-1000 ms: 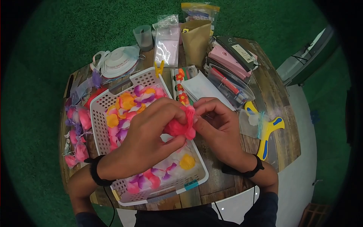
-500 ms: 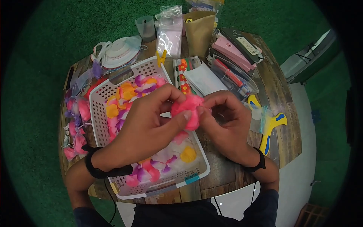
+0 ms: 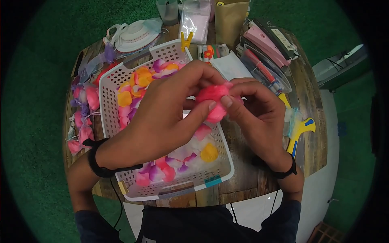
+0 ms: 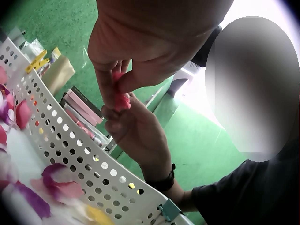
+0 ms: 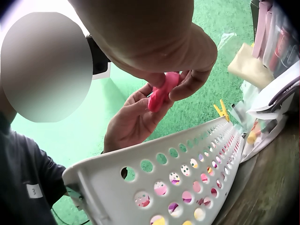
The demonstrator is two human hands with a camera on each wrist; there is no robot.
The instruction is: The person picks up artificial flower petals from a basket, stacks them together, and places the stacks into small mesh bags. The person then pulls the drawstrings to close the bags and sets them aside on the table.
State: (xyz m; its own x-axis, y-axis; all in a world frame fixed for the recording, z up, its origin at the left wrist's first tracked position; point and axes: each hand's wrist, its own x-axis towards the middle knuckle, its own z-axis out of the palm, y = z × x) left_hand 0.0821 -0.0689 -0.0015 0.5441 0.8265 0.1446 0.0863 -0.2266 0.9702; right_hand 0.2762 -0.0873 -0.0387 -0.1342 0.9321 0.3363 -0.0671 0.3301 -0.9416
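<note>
Above the basket's right side, my left hand pinches a bunch of pink artificial petals between thumb and fingers. My right hand pinches the same petals from the other side, its thumb lying across their front. In the left wrist view the bunch shows between both hands' fingertips; the right wrist view has it bright pink and folded. Below the hands stands a white perforated basket of loose petals in pink, purple-white and orange. A single yellow petal lies near its right side.
A yellow clip grips the basket's far rim. Small bags of pink petals lie left of the basket, with a white ribbon roll behind them. Boxes, a clear pouch and a yellow-blue handled tool occupy the right side.
Both hands have moved up and right in the head view, still holding the pink petals. The bunch has turned from edge-on to a rounder face. The table and basket have shifted upward in view.
</note>
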